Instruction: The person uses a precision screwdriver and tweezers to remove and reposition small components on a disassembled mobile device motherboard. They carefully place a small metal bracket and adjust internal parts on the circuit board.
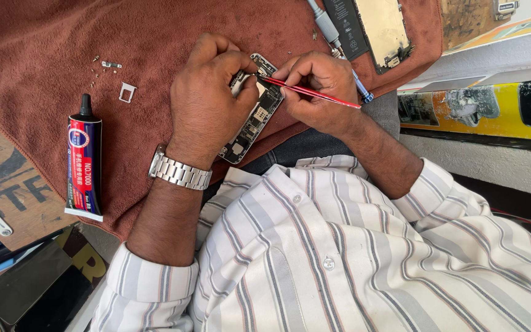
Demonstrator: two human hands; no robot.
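A striped shirt (339,258) fills the foreground. At twelve o'clock, a thin, fragile, dark phone circuit board (254,114) is pinched edgewise by the left hand (207,101); slim red tweezers (308,92) are gripped by the right hand (321,89).

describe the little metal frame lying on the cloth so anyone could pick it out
Start on the brown cloth, to the left of the left hand. Above the upright-lying glue tube lies a small silvery rectangular tray. Unlike the tiny screws nearby, it is a hollow frame.
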